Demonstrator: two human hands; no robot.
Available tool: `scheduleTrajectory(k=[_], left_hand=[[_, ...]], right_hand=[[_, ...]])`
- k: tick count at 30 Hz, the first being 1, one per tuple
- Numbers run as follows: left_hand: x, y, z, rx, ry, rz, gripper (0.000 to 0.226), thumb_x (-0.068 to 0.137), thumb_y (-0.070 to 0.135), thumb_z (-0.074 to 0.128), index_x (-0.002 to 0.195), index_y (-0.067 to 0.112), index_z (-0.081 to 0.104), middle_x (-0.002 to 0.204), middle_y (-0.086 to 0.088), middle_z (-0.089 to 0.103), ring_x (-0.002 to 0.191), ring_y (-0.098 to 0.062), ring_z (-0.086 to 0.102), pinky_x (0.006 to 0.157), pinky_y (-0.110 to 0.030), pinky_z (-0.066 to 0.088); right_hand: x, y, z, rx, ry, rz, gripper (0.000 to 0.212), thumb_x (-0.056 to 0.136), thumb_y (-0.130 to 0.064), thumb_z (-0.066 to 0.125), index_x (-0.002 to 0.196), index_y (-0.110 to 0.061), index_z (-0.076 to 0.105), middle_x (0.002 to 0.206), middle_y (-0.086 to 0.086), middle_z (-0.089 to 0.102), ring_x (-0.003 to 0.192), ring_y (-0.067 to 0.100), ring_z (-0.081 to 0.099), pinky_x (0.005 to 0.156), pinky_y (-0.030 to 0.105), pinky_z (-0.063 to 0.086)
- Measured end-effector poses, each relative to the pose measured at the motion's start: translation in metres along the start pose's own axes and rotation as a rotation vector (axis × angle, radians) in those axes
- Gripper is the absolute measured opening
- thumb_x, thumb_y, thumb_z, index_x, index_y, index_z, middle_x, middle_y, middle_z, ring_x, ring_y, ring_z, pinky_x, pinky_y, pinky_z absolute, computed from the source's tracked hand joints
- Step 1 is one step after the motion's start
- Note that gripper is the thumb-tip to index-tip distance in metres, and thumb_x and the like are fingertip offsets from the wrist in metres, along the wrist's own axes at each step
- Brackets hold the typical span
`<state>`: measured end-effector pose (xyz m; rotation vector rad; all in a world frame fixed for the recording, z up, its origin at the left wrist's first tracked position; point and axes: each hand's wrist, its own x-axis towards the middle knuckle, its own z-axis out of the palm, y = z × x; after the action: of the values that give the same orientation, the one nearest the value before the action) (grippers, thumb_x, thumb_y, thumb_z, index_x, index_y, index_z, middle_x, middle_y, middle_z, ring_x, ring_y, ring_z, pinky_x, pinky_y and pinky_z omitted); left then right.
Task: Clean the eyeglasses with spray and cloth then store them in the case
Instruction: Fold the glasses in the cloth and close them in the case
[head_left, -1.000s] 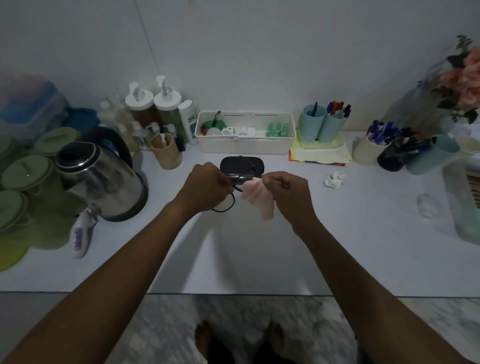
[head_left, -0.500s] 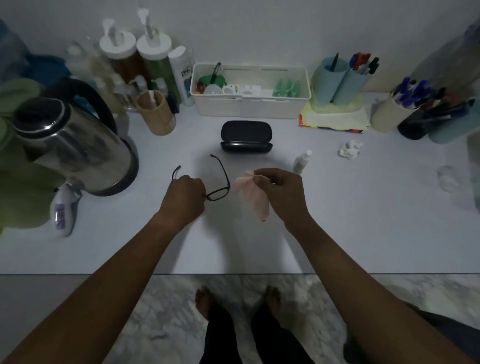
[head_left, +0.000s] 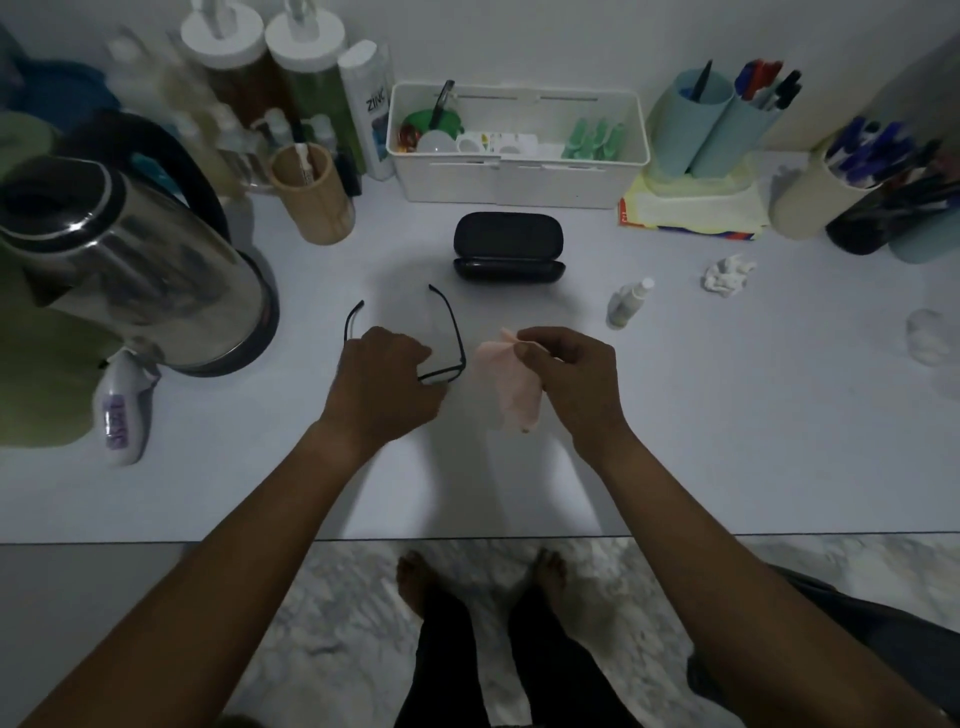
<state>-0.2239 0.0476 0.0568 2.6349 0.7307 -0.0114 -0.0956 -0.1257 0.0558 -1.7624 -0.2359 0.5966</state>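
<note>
My left hand grips the black-framed eyeglasses by the front frame, with both temples unfolded and pointing away from me over the white table. Just right of them, my right hand pinches a pale pink cloth that hangs down from the fingers, apart from the lenses. The black glasses case lies beyond the hands; I cannot tell whether its lid is shut. A small spray bottle lies on its side to the right of the case.
A steel kettle stands at the left with a small white bottle beside it. Pump bottles, a wooden cup, a white organiser box and pen holders line the back. A crumpled tissue lies at the right.
The hands have parted: the cloth came off the lens. The glasses now show unfolded temples, and the view has tilted further down over the table.
</note>
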Motion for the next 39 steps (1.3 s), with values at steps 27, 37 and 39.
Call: scheduleTrajectory(k=[27,37,39], left_hand=[[0.028,0.069,-0.029,-0.644,-0.106,0.064,0.031,0.076,0.012,0.082,0.106,0.021,0.078,0.088,0.004,0.078,0.083,-0.019,0.074,0.083,-0.031,0.059],[0.023,0.073,-0.033,-0.726,-0.141,0.075,0.033,0.083,-0.004,0.069,0.111,0.013,0.074,0.093,-0.002,0.079,0.086,-0.009,0.075,0.084,-0.025,0.059],[0.021,0.073,-0.035,-0.726,-0.160,0.071,0.032,0.082,-0.003,0.071,0.110,0.013,0.075,0.093,-0.001,0.079,0.088,-0.009,0.075,0.086,-0.028,0.059]], right_hand=[[0.015,-0.022,-0.088,-0.243,-0.299,-0.024,0.014,0.081,-0.006,0.078,0.077,-0.005,0.064,0.100,0.005,0.076,0.086,0.009,0.069,0.076,0.021,0.051],[0.009,-0.022,-0.089,-0.321,-0.480,-0.063,0.027,0.088,-0.008,0.073,0.114,-0.012,0.072,0.081,-0.001,0.076,0.071,0.000,0.068,0.068,0.010,0.048],[0.007,-0.023,-0.087,-0.452,-0.499,-0.118,0.035,0.085,-0.020,0.078,0.119,-0.022,0.072,0.087,-0.010,0.070,0.076,-0.001,0.063,0.073,0.013,0.048]])
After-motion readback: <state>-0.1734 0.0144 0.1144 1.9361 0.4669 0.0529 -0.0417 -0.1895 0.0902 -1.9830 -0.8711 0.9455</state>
